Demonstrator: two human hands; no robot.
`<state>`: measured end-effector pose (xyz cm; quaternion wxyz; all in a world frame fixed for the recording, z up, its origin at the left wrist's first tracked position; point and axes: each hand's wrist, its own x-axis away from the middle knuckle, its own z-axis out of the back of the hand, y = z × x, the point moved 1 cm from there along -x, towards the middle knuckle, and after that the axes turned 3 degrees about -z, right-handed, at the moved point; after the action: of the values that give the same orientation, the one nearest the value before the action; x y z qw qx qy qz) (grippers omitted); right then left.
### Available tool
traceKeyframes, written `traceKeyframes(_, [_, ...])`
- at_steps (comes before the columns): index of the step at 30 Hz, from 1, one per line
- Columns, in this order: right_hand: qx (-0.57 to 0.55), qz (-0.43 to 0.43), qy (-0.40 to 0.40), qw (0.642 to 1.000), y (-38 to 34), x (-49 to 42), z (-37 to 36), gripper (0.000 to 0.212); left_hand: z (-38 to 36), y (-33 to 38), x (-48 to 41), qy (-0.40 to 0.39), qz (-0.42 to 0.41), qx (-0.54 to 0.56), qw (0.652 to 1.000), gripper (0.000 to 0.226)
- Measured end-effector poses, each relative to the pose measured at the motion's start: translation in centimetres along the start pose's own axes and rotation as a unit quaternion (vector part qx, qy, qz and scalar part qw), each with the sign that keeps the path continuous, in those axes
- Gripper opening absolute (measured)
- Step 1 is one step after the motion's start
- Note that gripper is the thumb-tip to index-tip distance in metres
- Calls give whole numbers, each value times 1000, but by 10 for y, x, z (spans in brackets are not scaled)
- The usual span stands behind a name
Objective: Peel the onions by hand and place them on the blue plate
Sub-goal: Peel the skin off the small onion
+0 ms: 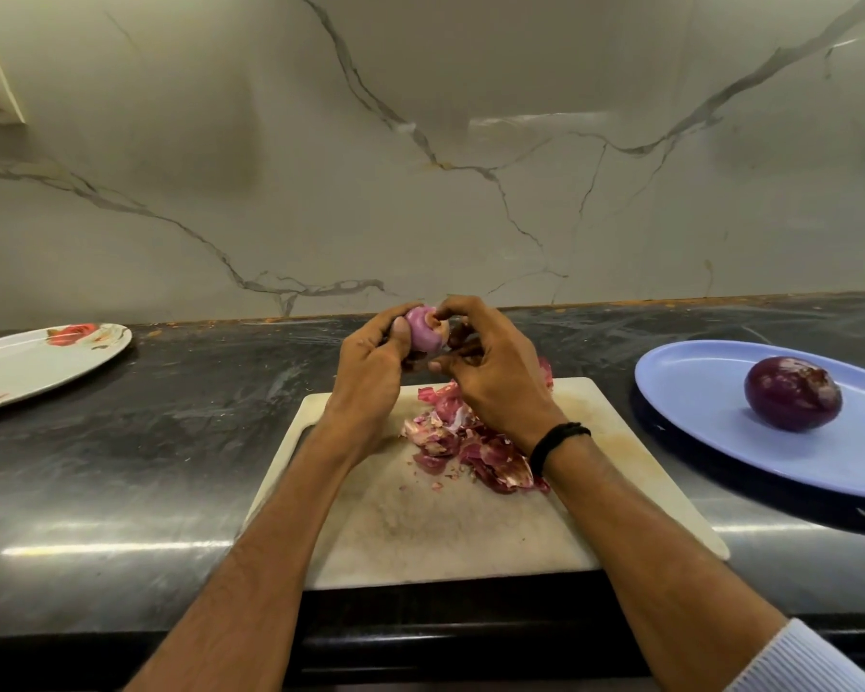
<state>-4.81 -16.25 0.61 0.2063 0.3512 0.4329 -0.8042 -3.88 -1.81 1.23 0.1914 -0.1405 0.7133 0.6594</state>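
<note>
Onion (423, 333) up over the far edge of the cutting board (420, 531), left hand (370, 364) curled round it, right hand (493, 377) fingers (458, 304) pinching skin (458, 337) at its top; a hard tug could squirt the slick bulb onto the table (171, 442).

Dim, warm overhead light streaks glare across the dark glossy counter (121, 491), the marble wall (420, 142) looks murky, and wide-angle distortion bends the frame's edges.

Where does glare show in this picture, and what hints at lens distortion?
Head view: glare streaks on the countertop either side of the cutting board; head view: a pale reflection on the marble wall; head view: forearms widen toward the bottom, wide-angle stretch.
</note>
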Motion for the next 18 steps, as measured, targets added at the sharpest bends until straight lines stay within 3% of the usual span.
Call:
traceKeyframes(8, [31,18,26,999,2,-1,2,30,-3,5,4,-24,-12,-7,1000,25])
traceKeyframes(13, [29,24,14,999,4,2,-2,9,-3,1,2,-18,16,37,999,24])
traceKeyframes(18, [-7,-9,27,1000,5,-2,-1,23,-3,-2,0,-8,13,63,998,24])
